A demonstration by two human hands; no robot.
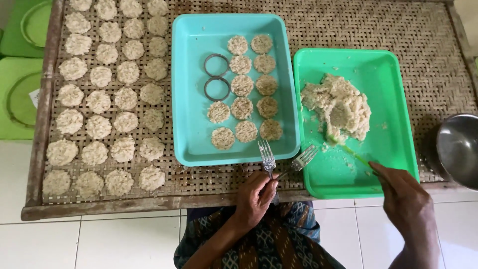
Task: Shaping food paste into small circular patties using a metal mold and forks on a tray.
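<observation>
We're gripping two forks [284,162] in our left hand [256,197], right hand [403,197] holding a green spoon [348,149] in the green tray [343,184]; eleven patties [242,84], two rings [217,77] filling the teal tray [191,99].

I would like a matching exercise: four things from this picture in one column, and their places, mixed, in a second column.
Things:
1. two metal rings
2. heap of rice mixture
3. two forks
4. steel bowl

Places:
a. in the left hand
b. at the right edge of the woven tray
c. in the turquoise tray
d. in the green tray

Pairs: 1-c, 2-d, 3-a, 4-b
</observation>
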